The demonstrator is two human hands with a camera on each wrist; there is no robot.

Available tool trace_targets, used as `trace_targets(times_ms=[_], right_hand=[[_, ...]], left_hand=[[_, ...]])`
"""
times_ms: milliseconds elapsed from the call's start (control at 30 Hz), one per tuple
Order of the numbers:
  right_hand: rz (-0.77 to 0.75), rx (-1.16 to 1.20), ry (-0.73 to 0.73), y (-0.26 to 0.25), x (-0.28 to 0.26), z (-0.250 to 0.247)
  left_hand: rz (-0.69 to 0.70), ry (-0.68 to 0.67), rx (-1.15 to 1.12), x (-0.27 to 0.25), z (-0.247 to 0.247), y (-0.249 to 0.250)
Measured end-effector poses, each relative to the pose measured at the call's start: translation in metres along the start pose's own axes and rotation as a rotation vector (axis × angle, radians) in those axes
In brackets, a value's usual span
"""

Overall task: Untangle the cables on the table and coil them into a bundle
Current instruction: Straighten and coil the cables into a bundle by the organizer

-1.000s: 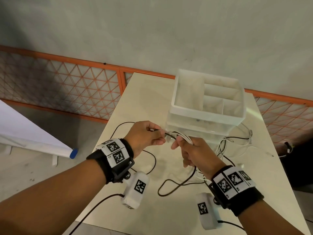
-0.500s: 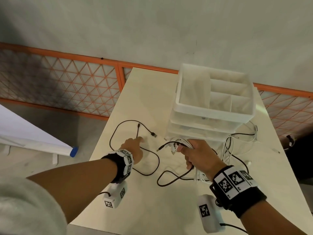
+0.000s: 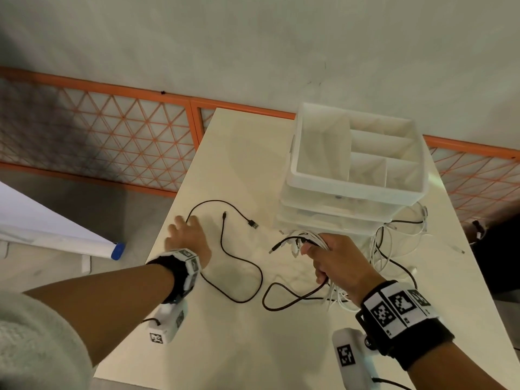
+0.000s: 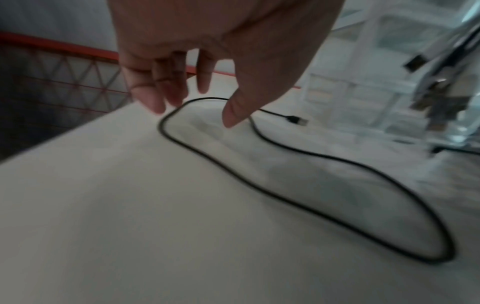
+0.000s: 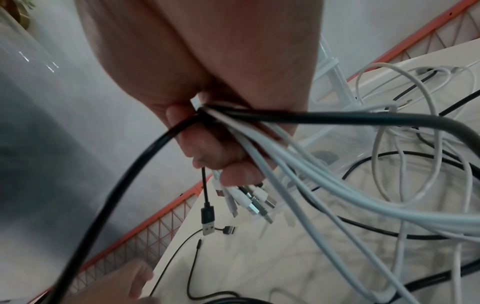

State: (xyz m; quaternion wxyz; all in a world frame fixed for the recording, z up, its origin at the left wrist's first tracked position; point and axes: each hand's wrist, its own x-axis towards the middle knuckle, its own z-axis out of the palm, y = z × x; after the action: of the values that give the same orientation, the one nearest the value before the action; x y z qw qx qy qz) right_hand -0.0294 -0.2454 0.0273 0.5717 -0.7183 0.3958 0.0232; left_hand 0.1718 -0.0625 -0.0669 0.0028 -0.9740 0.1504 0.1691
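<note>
My right hand (image 3: 334, 257) grips a bundle of white and black cables (image 3: 302, 242) just in front of the organizer box; their plug ends (image 5: 249, 201) stick out past my curled fingers (image 5: 215, 156). The rest of the bundle trails in tangled loops (image 3: 382, 249) to the right. A loose black cable (image 3: 244, 263) snakes across the table's left half, its USB plug (image 3: 253, 224) lying free. My left hand (image 3: 187, 235) hovers over that cable's far loop (image 4: 176, 111), fingers (image 4: 202, 86) straight and spread, holding nothing.
A stacked white organizer box (image 3: 354, 190) with dividers stands at the back right of the cream table (image 3: 253, 347). An orange mesh fence (image 3: 112, 142) runs behind. The table's left edge lies close to my left hand. A white roll with a blue cap (image 3: 116, 250) lies on the floor at the left.
My left hand has let go of the bundle and moved left and forward over the loose black cable. My right hand keeps hold of the bundle in about the same place.
</note>
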Motion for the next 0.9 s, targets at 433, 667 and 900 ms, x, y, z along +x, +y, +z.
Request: trace_targets(times_ms=[433, 667, 900], right_hand=[[-0.039, -0.032, -0.028, 0.0, 0.001, 0.009], [-0.064, 0.048, -0.02, -0.004, -0.003, 0.004], [-0.124, 0.275, -0.123, -0.023, -0.011, 0.003]], left_hand=[[-0.133, -0.196, -0.218, -0.015, -0.006, -0.009], [-0.03, -0.569, -0.967, -0.048, -0.049, 0.04], [0.606, -0.594, -0.709, -0.124, -0.074, 0.086]])
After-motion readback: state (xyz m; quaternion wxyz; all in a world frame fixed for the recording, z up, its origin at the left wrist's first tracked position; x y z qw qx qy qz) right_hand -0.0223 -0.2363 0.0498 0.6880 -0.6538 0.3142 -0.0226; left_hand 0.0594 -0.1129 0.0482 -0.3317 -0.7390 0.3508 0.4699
